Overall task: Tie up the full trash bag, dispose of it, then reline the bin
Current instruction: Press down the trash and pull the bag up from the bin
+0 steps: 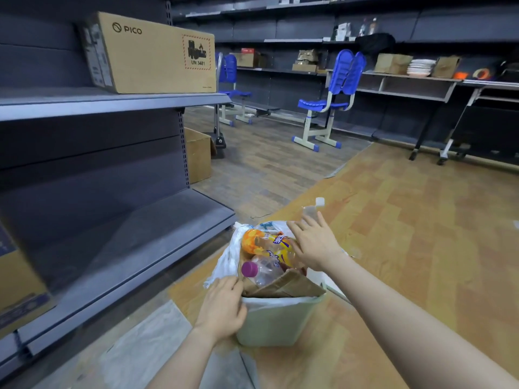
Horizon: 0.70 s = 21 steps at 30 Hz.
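Your bin point(276, 322), a pale green one, stands on the wooden floor point(407, 220) just in front of you, beside the low grey shelf point(134, 234) on your left. Its white trash bag point(229, 259) is heaped above the rim: an orange-labelled bottle point(262, 242) lies across the top, a clear bottle with a purple cap point(259, 270) sits just below it, and a folded piece of brown cardboard point(286, 284) leans against the near edge.

Your left hand point(223, 308) is at the near left corner of the bin, fingers curled round the gathered edge of the bag, which rises in a bunched strip along the left side. Your right hand point(316, 242) hangs over the far side with fingers spread and straight, grasping nothing; its palm is just beside the orange bottle (whether it touches cannot be told). A small clear bottle with a white cap point(313, 209) shows past its fingertips.

A PICO carton point(151, 54) sits on the upper shelf, and blue chairs point(331, 99) stand farther back.
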Tool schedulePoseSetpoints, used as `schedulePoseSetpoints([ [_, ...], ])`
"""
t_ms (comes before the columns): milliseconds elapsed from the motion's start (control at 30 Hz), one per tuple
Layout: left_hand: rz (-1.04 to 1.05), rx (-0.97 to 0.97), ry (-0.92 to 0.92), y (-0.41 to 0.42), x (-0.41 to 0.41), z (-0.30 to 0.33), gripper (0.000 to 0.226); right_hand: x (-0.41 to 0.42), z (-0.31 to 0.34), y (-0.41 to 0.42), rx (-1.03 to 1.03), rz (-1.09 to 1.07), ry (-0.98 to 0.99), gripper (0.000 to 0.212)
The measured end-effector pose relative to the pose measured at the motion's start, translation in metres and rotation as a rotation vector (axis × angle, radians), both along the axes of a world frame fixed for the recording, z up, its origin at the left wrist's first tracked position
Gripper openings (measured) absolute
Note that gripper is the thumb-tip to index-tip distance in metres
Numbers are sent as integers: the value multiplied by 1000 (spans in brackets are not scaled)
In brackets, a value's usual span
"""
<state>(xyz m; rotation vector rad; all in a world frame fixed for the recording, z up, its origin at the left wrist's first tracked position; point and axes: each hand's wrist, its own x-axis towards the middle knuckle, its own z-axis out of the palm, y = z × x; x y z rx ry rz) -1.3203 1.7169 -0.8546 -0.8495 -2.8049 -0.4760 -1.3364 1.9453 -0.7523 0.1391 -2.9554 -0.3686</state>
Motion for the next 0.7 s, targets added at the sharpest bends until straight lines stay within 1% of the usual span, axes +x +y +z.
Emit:
schedulePoseSetpoints([
  [67, 81, 40, -9, -1, -3, -1, 21, 11, 6, 19, -69, 77, 202, 40],
  [100, 113, 67, -9, 0, -5, -2, 25, 17, 6, 30, -98, 98, 311, 36],
  [167, 182, 143, -11, 2, -7, -2, 33, 28, 3, 53, -161, 58, 489, 32],
  [200, 243, 167, -29, 3, -9, -3, 33, 33, -1, 62, -198, -17, 484, 32],
  [233, 308, 193, -46, 5, -11, -4, 30, 38, -6, 70, -226, -111, 428, 34],
  [300, 423, 246, -106, 8, -12, -6, 29, 43, -24, 84, -257, -317, 208, 39],
  [367, 518, 294, -211, 10, -15, -10, 35, 46, -46, 90, -324, -466, -8, 45],
  [400, 555, 324, -274, 10, -16, -12, 38, 46, -56, 89, -428, -507, -88, 47],
  [433, 589, 365, -343, 10, -18, -16, 41, 46, -66, 86, -575, -537, -143, 49],
  [467, 610, 417, -410, 9, -20, -21, 43, 45, -76, 81, -767, -562, -162, 51],
  [567, 551, 668, -624, 11, -24, -31, 45, 37, -96, 61, -1513, -683, -55, 53],
  [600, 544, 754, -693, 13, -25, -31, 44, 33, -101, 55, -1701, -728, -51, 51],
  [633, 555, 825, -751, 15, -27, -30, 45, 31, -105, 50, -1828, -746, -62, 48],
  [667, 565, 887, -787, 17, -28, -29, 46, 30, -109, 48, -1901, -745, -47, 43],
  [700, 564, 945, -797, 19, -29, -26, 46, 29, -111, 47, -1937, -737, 19, 39],
])
